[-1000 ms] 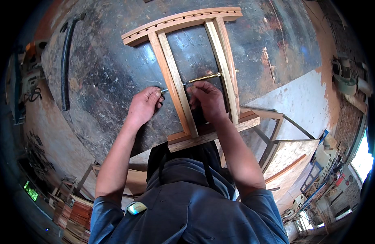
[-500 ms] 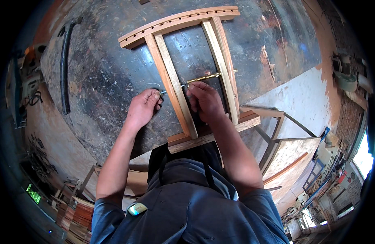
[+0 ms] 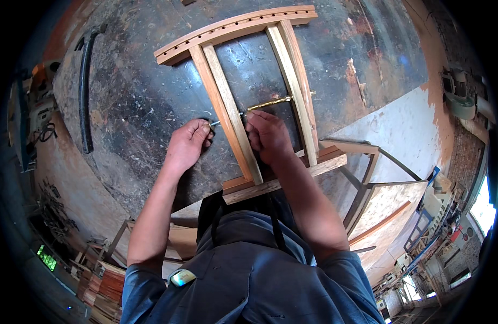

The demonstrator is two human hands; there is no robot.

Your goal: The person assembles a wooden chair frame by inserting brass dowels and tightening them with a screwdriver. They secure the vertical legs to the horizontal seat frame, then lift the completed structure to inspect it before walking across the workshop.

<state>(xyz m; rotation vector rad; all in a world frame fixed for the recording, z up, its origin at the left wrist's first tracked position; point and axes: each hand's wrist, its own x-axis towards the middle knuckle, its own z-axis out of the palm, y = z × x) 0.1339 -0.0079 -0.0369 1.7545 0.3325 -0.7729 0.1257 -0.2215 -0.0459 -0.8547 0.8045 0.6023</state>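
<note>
A wooden frame (image 3: pixel 235 33) lies on the dark worktable (image 3: pixel 135 70), with a curved, hole-dotted far rail and two pairs of uprights. To the left of the left pair, my left hand (image 3: pixel 185 144) is closed, fingertips pinching the end of a thin metal bolt (image 3: pixel 215 123) that enters the upright (image 3: pixel 223 102). Inside the frame, my right hand (image 3: pixel 270 139) is pinched at the bolt's other side, close to the near end of a brass-coloured rod (image 3: pixel 269 102). That rod reaches across to the right pair of uprights. Whatever lies within the right fingers is hidden.
A hammer (image 3: pixel 86 92) with a dark handle lies at the table's left. Beyond the near right corner stands another wooden frame with a panel (image 3: pixel 387 210). Machines (image 3: pixel 41 102) stand along the left, and stacked timber (image 3: pixel 106 283) is at lower left.
My right hand has shifted slightly left and down near the rod's end. The left fingers have turned a little at the bolt. The wooden frame appears slightly higher in view.
</note>
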